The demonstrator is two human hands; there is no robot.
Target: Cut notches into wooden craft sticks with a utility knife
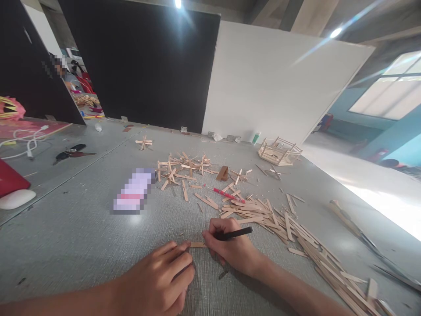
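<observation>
A short wooden craft stick lies flat on the table between my hands. The curled fingertips of my left hand grip its left end. My right hand is closed around a black pen, whose back end points up to the right. The pen's tip is hidden behind my fingers, close to the stick's right end. Just below my right hand lies a small dark piece. Beyond it spreads a pile of loose craft sticks, with a red pencil-like stick at its far edge.
Several star-shaped stick bundles lie further back. A stick frame stands near a small green-labelled bottle. A blurred-out phone-like slab is left of centre, keys further left. Long metal tools lie right. Panels rise behind.
</observation>
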